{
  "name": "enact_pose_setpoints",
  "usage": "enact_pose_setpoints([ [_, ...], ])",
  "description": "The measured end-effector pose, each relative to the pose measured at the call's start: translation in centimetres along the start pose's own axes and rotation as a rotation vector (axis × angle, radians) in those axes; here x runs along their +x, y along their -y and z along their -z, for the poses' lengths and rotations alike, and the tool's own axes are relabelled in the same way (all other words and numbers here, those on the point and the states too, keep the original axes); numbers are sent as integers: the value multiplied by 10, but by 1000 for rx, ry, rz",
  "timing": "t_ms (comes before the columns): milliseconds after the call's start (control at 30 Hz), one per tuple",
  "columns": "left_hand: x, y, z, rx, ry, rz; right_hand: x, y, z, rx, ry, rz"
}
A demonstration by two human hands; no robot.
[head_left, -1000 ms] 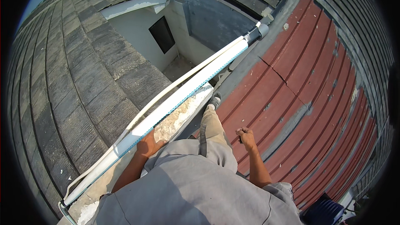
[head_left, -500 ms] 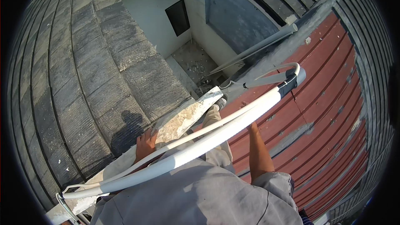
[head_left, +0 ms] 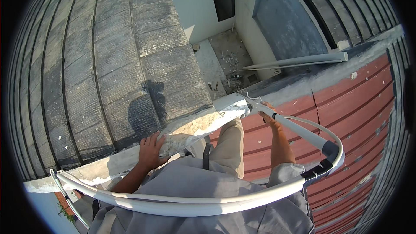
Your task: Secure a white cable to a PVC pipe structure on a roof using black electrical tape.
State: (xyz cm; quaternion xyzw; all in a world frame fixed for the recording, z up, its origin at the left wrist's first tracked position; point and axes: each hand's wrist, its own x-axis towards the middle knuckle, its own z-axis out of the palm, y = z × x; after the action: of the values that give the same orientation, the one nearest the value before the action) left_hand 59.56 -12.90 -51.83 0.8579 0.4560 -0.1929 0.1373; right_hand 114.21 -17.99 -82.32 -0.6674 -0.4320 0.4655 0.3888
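Observation:
My left hand point(head_left: 151, 149) lies on the rough whitish ledge point(head_left: 195, 126), fingers stretched out and pressing on its top beside the tiled roof. My right hand point(head_left: 269, 119) is wrapped around the grey pipe point(head_left: 299, 131) near its far end. That pipe runs back toward me to a dark taped joint point(head_left: 320, 169). From the joint a long white tube point(head_left: 186, 207), with a thinner white line along it, curves across the front of my body to the left. Parts of my right fingers are hidden behind the pipe.
Dark grey roof tiles point(head_left: 108, 69) slope away on the left. Red corrugated sheeting point(head_left: 355, 121) lies on the right. Ahead, a deep walled opening drops to a littered floor point(head_left: 232, 58). A loose grey pipe point(head_left: 312, 59) lies across its right edge. My shadow falls on the tiles.
The view has shifted, and the white tube sits lower across my body. My right hand, formerly behind the tube, is now in sight farther forward on the grey pipe. My left hand stays on the ledge.

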Motion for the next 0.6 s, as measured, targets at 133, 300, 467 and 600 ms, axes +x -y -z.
enact_pose_setpoints([
  [133, 7, 0, -1, 11, 32, -21, -16, -25, -3, 51, -91, 67],
  [300, 0, 0, -2, 25, 47, 19, 3, -17, -19, 92, -93, 64],
  [467, 11, -4, 3, 25, 65, -2, 3, -69, -23, -89, -179, 271],
  [600, -2, -8, 3, 71, 114, 95, 19, -83, -50, 156, -93, 166],
])
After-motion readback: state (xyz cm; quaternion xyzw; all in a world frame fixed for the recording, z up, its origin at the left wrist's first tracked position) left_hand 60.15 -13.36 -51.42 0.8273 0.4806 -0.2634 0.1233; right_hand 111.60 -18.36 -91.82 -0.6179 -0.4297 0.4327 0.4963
